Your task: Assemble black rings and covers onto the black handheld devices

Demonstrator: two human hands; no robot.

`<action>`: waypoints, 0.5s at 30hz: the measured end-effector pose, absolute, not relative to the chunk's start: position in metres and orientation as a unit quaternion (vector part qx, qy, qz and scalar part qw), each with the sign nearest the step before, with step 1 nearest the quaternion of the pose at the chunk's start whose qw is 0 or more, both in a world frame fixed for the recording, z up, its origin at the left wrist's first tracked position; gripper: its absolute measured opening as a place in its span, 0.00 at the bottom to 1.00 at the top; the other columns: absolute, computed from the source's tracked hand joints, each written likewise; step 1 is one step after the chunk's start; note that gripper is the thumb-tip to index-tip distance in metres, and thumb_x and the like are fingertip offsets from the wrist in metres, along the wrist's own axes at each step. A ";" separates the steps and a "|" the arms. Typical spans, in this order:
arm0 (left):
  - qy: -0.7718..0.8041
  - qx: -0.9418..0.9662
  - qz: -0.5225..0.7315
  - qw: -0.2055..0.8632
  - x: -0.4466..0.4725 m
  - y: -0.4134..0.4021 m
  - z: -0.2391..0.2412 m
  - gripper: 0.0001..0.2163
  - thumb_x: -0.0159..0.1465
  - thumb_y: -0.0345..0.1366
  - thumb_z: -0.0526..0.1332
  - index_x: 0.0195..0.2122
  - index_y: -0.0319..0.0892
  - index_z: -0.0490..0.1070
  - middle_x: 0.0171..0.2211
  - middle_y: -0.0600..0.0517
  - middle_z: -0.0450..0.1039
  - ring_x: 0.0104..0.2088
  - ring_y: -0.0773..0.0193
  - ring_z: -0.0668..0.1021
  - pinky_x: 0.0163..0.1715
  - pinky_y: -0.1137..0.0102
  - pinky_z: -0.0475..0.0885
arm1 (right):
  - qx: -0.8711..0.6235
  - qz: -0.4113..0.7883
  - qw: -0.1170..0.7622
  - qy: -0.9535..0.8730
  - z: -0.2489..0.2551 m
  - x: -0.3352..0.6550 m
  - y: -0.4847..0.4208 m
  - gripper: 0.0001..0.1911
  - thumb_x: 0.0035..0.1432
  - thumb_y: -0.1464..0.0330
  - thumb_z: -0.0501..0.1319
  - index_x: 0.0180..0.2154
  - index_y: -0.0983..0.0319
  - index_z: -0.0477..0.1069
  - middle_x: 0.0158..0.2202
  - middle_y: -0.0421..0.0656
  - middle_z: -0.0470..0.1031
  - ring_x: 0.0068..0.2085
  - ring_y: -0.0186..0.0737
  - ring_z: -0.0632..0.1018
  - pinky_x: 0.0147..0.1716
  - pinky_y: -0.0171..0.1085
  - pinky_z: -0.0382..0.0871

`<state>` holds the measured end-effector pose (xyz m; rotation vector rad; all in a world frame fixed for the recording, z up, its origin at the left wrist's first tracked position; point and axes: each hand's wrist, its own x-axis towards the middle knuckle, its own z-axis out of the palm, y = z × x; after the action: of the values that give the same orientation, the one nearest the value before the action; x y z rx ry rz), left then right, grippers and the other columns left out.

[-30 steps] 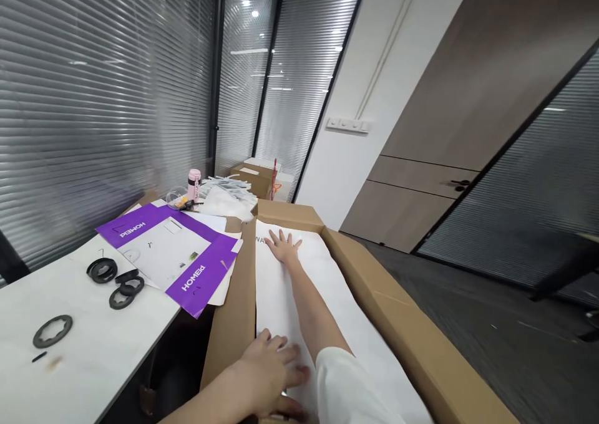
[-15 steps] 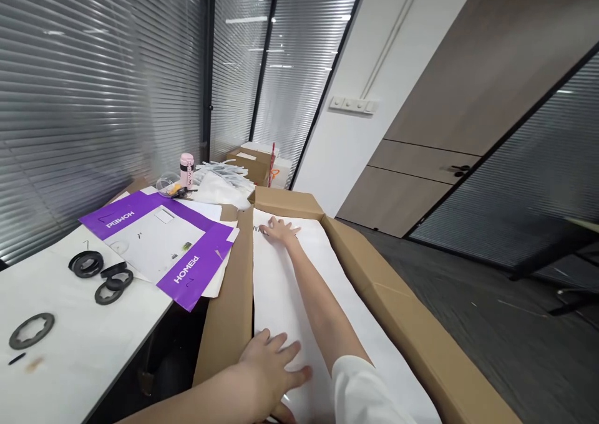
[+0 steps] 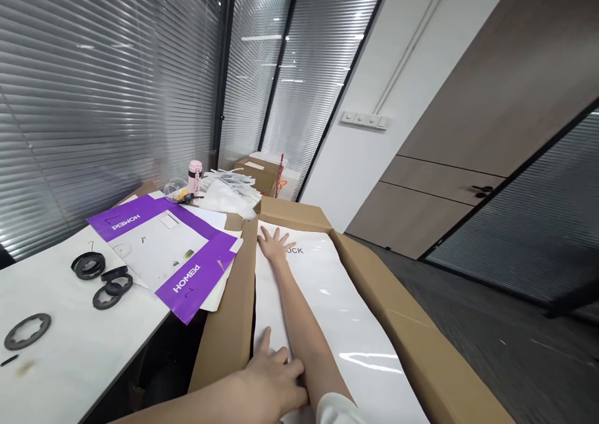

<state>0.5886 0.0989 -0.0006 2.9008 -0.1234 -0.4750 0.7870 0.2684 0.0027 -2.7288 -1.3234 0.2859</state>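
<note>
A long white glossy sheet (image 3: 360, 324) lies inside an open cardboard box (image 3: 397, 293). My right hand (image 3: 274, 245) rests flat on its far left corner with fingers spread. Printed letters (image 3: 294, 250) ending in "OCK" show beside that hand; the rest of the word is covered. Closer in, my left hand (image 3: 276, 377) is on the sheet near the box's left wall. Its index finger points forward and the other fingers are loosely bent, with nothing seen in them. My right forearm passes just beside the left hand.
On the white table (image 3: 51, 374) at left lie several black rings (image 3: 88, 265) and purple-and-white printed cardboard (image 3: 201, 280). A pink bottle (image 3: 194, 178) and white plastic strips (image 3: 229, 187) stand behind. A smaller cardboard box (image 3: 257, 174) is farther back. Dark floor (image 3: 472, 324) extends at right.
My right hand has slid left across the sheet's far end, baring letters on its right and covering those on the left. My left hand's fingers have bent more, except the index. The view has shifted slightly.
</note>
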 end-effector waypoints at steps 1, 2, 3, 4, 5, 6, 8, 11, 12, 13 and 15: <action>-0.026 0.982 -0.162 0.097 0.589 0.098 -0.003 0.31 0.61 0.42 0.79 0.65 0.45 0.76 0.64 0.34 0.73 0.63 0.32 0.75 0.60 0.43 0.70 | -0.895 0.094 0.051 -0.433 0.004 0.786 0.268 0.34 0.79 0.46 0.36 0.81 0.37 0.45 0.86 0.49 0.37 0.83 0.76 0.40 0.67 0.87 0.20; -0.010 0.983 -0.155 0.097 0.588 0.097 -0.006 0.32 0.59 0.41 0.80 0.64 0.43 0.76 0.64 0.32 0.72 0.63 0.32 0.75 0.60 0.44 0.70 | -0.895 0.095 0.055 -0.432 0.004 0.785 0.268 0.34 0.79 0.46 0.36 0.81 0.37 0.46 0.86 0.49 0.37 0.83 0.76 0.40 0.67 0.86 0.20; 0.006 0.985 -0.140 0.100 0.587 0.097 -0.009 0.32 0.59 0.39 0.80 0.63 0.41 0.76 0.64 0.31 0.72 0.63 0.33 0.75 0.60 0.45 0.71 | -0.895 0.095 0.059 -0.432 0.005 0.784 0.268 0.34 0.79 0.46 0.36 0.81 0.37 0.46 0.86 0.49 0.37 0.83 0.76 0.41 0.67 0.86 0.20; 0.025 0.986 -0.122 0.106 0.584 0.098 -0.012 0.31 0.60 0.36 0.79 0.63 0.38 0.75 0.62 0.29 0.73 0.62 0.34 0.76 0.60 0.48 0.72 | -0.895 0.096 0.062 -0.431 0.005 0.783 0.268 0.34 0.79 0.46 0.37 0.81 0.38 0.46 0.86 0.49 0.38 0.83 0.76 0.41 0.68 0.85 0.21; 0.042 0.987 -0.106 0.113 0.582 0.100 -0.016 0.30 0.61 0.32 0.77 0.64 0.35 0.75 0.59 0.28 0.75 0.61 0.36 0.77 0.59 0.51 0.73 | -0.895 0.096 0.065 -0.431 0.004 0.783 0.267 0.35 0.79 0.46 0.37 0.81 0.38 0.46 0.86 0.49 0.38 0.83 0.75 0.41 0.68 0.85 0.21; 0.059 0.987 -0.091 0.119 0.579 0.101 -0.020 0.29 0.62 0.30 0.75 0.65 0.32 0.73 0.58 0.27 0.76 0.61 0.36 0.77 0.57 0.53 0.74 | -0.895 0.096 0.068 -0.430 0.004 0.783 0.267 0.35 0.79 0.46 0.36 0.81 0.39 0.46 0.86 0.49 0.38 0.83 0.75 0.41 0.68 0.85 0.21; 0.089 0.985 -0.081 0.125 0.576 0.104 -0.028 0.33 0.63 0.29 0.72 0.69 0.29 0.69 0.63 0.21 0.72 0.66 0.31 0.75 0.55 0.54 0.76 | -0.895 0.095 0.072 -0.429 0.001 0.782 0.268 0.36 0.79 0.45 0.36 0.82 0.42 0.45 0.86 0.49 0.38 0.83 0.75 0.41 0.69 0.84 0.22; 0.127 0.980 -0.075 0.137 0.578 0.102 -0.043 0.38 0.67 0.32 0.70 0.77 0.30 0.62 0.73 0.17 0.59 0.76 0.23 0.62 0.57 0.49 0.77 | -0.895 0.093 0.075 -0.429 -0.001 0.784 0.270 0.38 0.78 0.45 0.37 0.82 0.46 0.46 0.86 0.48 0.37 0.83 0.73 0.41 0.72 0.81 0.27; 0.141 0.977 -0.072 0.145 0.580 0.101 -0.047 0.37 0.68 0.32 0.68 0.78 0.30 0.61 0.74 0.18 0.57 0.78 0.24 0.59 0.58 0.47 0.77 | -0.895 0.092 0.075 -0.430 -0.001 0.786 0.271 0.39 0.78 0.44 0.38 0.82 0.45 0.47 0.86 0.47 0.39 0.83 0.72 0.43 0.74 0.79 0.29; 0.154 0.974 -0.069 0.151 0.582 0.099 -0.050 0.36 0.69 0.33 0.67 0.78 0.31 0.61 0.74 0.19 0.58 0.78 0.24 0.57 0.59 0.46 0.77 | -0.895 0.090 0.076 -0.431 0.001 0.790 0.272 0.38 0.77 0.43 0.40 0.82 0.44 0.48 0.86 0.45 0.41 0.83 0.71 0.45 0.75 0.77 0.31; 0.170 0.971 -0.073 0.152 0.585 0.096 -0.053 0.36 0.70 0.34 0.68 0.78 0.32 0.61 0.74 0.20 0.58 0.79 0.26 0.57 0.61 0.45 0.76 | -0.897 0.085 0.080 -0.427 0.007 0.805 0.271 0.38 0.76 0.42 0.42 0.80 0.41 0.52 0.85 0.41 0.47 0.82 0.68 0.49 0.76 0.74 0.34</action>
<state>0.5851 0.0963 -0.0534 2.7861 0.4887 -0.2106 0.8052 0.2707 0.0067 -2.6821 -1.2762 0.2557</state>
